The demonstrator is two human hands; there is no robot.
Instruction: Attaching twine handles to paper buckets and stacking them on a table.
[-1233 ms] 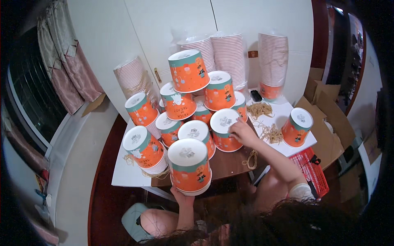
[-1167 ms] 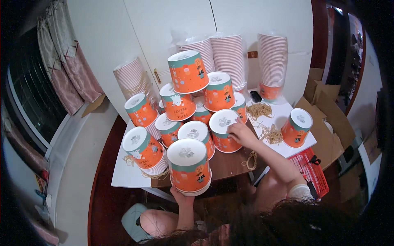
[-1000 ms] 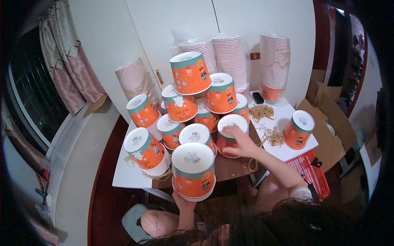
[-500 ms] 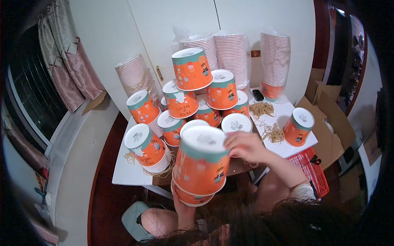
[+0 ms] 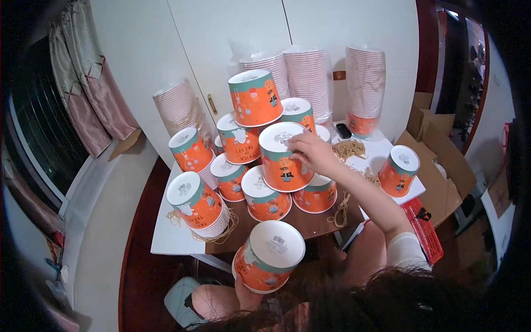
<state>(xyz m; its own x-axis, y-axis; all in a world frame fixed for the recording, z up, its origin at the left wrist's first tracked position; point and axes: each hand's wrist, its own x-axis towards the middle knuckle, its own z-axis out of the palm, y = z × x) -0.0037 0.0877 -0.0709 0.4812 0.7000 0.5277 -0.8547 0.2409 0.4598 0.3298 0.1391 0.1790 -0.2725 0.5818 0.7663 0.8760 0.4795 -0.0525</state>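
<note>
My right hand [image 5: 316, 153] grips the base edge of an upside-down orange paper cup [image 5: 281, 164] with a green band. That cup sits at or just above two inverted front cups, one of them a left front cup [image 5: 263, 206]; whether it touches them I cannot tell. Low in front of the table, my left hand [image 5: 248, 296] is wrapped round another inverted paper cup [image 5: 276, 244], its fingers partly hidden beneath. Behind the right hand's cup, more inverted cups are piled in tiers, with a top cup [image 5: 256, 99] resting on the ones below.
Bagged stacks of cups [image 5: 310, 77] stand at the back of the white table [image 5: 180, 235]. Rubber bands [image 5: 349, 148] lie in heaps. A nested stack [image 5: 194, 202] stands front left, a single cup [image 5: 399, 171] right. Cardboard boxes [image 5: 442, 160] and a red basket [image 5: 423, 229] are on the right.
My right hand has lifted a cup off the ones in my left hand and carried it forward to the front of the pile. My left hand keeps the remaining cup low.
</note>
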